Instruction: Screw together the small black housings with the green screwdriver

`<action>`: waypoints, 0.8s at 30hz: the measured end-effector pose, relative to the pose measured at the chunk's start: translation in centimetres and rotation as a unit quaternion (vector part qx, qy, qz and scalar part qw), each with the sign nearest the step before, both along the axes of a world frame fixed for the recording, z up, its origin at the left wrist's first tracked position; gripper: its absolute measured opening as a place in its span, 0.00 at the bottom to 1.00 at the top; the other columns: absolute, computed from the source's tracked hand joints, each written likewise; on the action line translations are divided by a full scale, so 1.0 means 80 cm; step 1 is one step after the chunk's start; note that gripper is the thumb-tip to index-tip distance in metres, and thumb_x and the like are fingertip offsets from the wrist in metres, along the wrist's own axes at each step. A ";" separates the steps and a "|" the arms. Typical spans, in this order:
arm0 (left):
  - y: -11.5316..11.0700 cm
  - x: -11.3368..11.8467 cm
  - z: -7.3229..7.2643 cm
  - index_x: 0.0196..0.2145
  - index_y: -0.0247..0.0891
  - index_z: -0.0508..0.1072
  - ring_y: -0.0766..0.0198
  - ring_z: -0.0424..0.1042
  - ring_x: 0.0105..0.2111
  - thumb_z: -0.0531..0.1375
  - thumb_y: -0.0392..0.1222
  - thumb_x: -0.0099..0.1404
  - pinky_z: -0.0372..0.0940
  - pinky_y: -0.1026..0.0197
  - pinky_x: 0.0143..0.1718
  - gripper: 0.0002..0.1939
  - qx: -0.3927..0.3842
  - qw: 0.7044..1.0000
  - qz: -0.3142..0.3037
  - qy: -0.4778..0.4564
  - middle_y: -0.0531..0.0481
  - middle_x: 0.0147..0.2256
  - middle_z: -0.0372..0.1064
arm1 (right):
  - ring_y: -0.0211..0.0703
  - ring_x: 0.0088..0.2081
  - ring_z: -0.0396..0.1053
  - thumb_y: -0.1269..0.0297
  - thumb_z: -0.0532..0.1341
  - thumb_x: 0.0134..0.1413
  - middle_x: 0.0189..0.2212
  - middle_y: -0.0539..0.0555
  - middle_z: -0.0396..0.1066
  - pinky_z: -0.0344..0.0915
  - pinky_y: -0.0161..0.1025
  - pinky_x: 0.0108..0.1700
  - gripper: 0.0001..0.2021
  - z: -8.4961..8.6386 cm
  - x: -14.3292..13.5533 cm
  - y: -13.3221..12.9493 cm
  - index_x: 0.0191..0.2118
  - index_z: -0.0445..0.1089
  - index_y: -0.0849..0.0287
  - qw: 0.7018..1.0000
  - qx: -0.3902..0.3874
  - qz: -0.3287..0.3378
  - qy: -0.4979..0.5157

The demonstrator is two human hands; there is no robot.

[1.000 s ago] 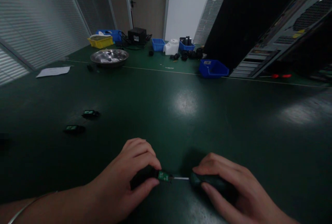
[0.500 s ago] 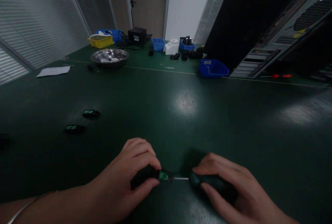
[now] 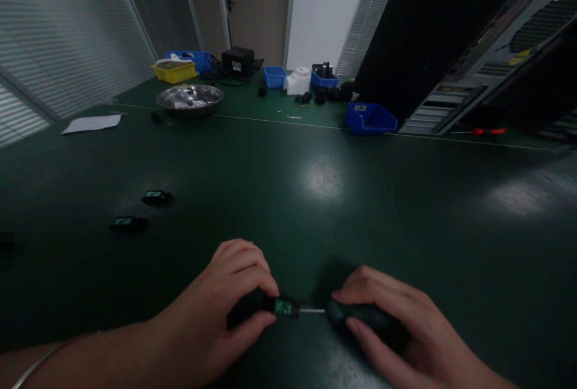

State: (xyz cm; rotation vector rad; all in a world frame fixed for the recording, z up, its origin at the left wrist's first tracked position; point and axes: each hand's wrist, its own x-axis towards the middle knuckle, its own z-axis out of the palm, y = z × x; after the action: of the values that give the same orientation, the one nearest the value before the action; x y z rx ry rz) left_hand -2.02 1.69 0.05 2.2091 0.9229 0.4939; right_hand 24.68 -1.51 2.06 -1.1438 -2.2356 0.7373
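Observation:
Between the thumb and fingers of my left hand (image 3: 234,299) is a small black housing with a green circuit board (image 3: 285,308) on its upper face. My right hand (image 3: 396,323) is wrapped round the dark handle of a screwdriver (image 3: 336,312). The thin metal shaft lies level and points left. Its tip meets the right end of the housing; the exact contact is too small to make out. Two similar black housings with green boards, one nearer (image 3: 128,223) and one farther (image 3: 157,196), lie on the table to the left.
On the green table (image 3: 252,166), a metal bowl (image 3: 189,101) and a sheet of paper (image 3: 92,124) lie at the back left. A blue bin (image 3: 371,119) stands back right, beside a large computer case (image 3: 487,70). Farther back are a yellow tray (image 3: 175,71) and a black box (image 3: 238,61).
Both hands have shifted very slightly left with the screwdriver. The housing has turned a little, so its green board shows more squarely. The grips are the same.

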 end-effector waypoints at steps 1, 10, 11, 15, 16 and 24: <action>0.000 0.000 0.000 0.38 0.40 0.70 0.59 0.64 0.44 0.59 0.31 0.61 0.58 0.55 0.49 0.08 0.000 1.000 0.000 -0.001 0.51 0.39 0.68 | 0.39 0.36 0.75 0.75 0.60 0.54 0.33 0.52 0.75 0.72 0.31 0.39 0.10 0.000 0.000 0.000 0.41 0.70 0.57 1.000 0.001 -0.001 0.003; 0.004 0.000 -0.003 0.35 0.40 0.72 0.59 0.65 0.44 0.61 0.31 0.59 0.60 0.56 0.48 0.07 -0.003 1.000 -0.002 -0.007 0.50 0.36 0.69 | 0.37 0.37 0.74 0.74 0.60 0.57 0.34 0.50 0.74 0.72 0.29 0.38 0.10 -0.005 0.004 -0.001 0.43 0.69 0.54 0.998 -0.021 -0.018 0.064; 0.004 0.001 -0.003 0.35 0.40 0.72 0.59 0.65 0.44 0.61 0.31 0.59 0.60 0.56 0.48 0.07 -0.003 1.000 -0.001 -0.010 0.51 0.36 0.69 | 0.38 0.37 0.74 0.75 0.60 0.57 0.34 0.50 0.74 0.72 0.30 0.38 0.10 -0.005 0.003 -0.001 0.43 0.69 0.54 0.997 -0.023 -0.020 0.064; 0.002 0.001 -0.003 0.35 0.40 0.72 0.58 0.65 0.44 0.61 0.31 0.59 0.60 0.56 0.48 0.07 0.004 1.000 0.001 -0.012 0.50 0.36 0.70 | 0.40 0.38 0.75 0.77 0.61 0.54 0.35 0.52 0.75 0.72 0.31 0.38 0.13 -0.005 0.001 -0.001 0.44 0.69 0.56 0.998 -0.008 -0.005 0.057; 0.002 0.001 -0.003 0.35 0.40 0.72 0.58 0.65 0.44 0.61 0.31 0.59 0.60 0.56 0.48 0.07 0.007 1.000 0.002 -0.012 0.50 0.36 0.70 | 0.41 0.37 0.75 0.77 0.61 0.54 0.35 0.53 0.75 0.72 0.31 0.38 0.13 -0.005 0.001 -0.001 0.43 0.69 0.56 0.999 -0.006 0.001 0.054; 0.001 0.002 -0.003 0.34 0.41 0.72 0.58 0.65 0.44 0.61 0.29 0.57 0.60 0.56 0.48 0.09 0.013 1.000 0.011 -0.011 0.51 0.36 0.70 | 0.40 0.36 0.73 0.78 0.58 0.55 0.34 0.55 0.73 0.72 0.34 0.37 0.11 0.002 0.000 -0.001 0.42 0.69 0.58 0.998 -0.028 0.036 0.034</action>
State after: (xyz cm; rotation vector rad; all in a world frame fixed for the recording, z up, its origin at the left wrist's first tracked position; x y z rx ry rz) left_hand -1.85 1.74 -0.20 2.2144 0.9350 0.5422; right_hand 24.70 -1.56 2.25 -1.0530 -2.2216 0.8597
